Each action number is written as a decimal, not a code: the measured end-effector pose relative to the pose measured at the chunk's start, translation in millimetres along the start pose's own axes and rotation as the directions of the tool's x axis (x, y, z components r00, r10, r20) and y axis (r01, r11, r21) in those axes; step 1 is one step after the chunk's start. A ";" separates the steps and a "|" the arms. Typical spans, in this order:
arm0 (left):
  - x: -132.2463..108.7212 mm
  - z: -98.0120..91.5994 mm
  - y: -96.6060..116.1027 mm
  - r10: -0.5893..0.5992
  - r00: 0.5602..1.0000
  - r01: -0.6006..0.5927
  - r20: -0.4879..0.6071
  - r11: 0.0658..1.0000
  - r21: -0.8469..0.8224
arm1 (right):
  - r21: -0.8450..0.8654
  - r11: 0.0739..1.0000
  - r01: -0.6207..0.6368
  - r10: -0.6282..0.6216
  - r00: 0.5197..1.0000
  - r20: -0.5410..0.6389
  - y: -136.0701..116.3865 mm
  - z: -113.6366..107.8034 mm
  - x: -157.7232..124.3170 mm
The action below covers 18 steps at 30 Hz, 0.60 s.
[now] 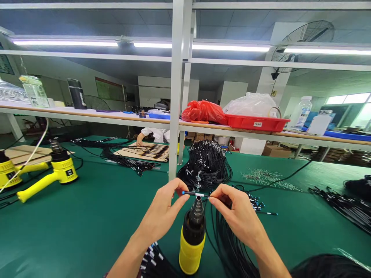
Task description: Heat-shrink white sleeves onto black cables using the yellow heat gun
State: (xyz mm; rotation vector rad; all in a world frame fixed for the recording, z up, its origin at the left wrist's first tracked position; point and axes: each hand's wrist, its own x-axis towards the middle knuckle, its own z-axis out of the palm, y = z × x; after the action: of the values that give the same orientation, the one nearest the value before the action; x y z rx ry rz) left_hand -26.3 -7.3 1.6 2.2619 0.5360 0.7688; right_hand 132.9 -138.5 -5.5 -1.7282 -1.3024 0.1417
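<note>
A thin black cable (193, 193) with a blue tip and a white sleeve is stretched level between my hands. My left hand (162, 210) pinches it beside the blue tip, thumb against forefinger. On the other side of the white sleeve, my right hand (239, 216) pinches the cable between thumb and fingertips. Just under the sleeve points the nozzle of a yellow heat gun (191, 249), standing upright; whether they touch I cannot tell. A bundle of black cables (228, 243) hangs below my right hand, and white-sleeved cable ends (152, 255) lie below my left forearm.
A large heap of black cables (207, 164) lies behind my hands, near a shelf post (175, 96). Another yellow heat gun (65, 170) stands at the left. Across the bench, a co-worker's hand (140, 139) touches a wooden board (135, 153). A red tray (257, 122) rests on the shelf.
</note>
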 end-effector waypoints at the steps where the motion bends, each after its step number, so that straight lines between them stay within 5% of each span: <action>1: 0.1 0.2 0.5 0.000 1.000 0.000 -0.002 1.000 0.002 | -0.014 1.000 0.001 -0.001 1.000 -0.004 -0.6 -0.2 -0.7; 6: -1.3 -3.9 0.6 -0.030 0.999 0.029 -0.024 0.999 -0.029 | -0.044 0.998 -0.043 0.040 0.997 -0.061 13.5 -8.2 -1.0; 9: -10.4 -6.4 -8.2 -0.057 0.998 0.056 -0.009 0.998 -0.013 | 0.022 0.984 -0.177 0.178 0.960 -0.214 53.7 -18.7 2.1; 12: -32.3 4.9 -28.1 -0.155 0.981 0.154 0.117 0.988 0.014 | 0.068 0.933 -0.353 0.355 0.876 -0.327 112.4 -28.8 -1.7; 15: -67.1 38.5 -58.8 -0.281 0.894 0.261 0.349 0.960 0.103 | 0.040 0.886 -0.463 0.450 0.833 -0.321 163.4 -33.6 -16.3; 18: -106.3 87.1 -96.4 -0.430 0.736 0.259 0.523 0.892 0.370 | 0.002 0.858 -0.513 0.487 0.814 -0.316 191.1 -32.2 -33.6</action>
State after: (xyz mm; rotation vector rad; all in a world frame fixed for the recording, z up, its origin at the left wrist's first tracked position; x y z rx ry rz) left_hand -63.2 -41.5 -158.5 2.3756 0.7567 -0.2387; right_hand 269.7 -184.6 -139.2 -2.0430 -0.6095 0.1142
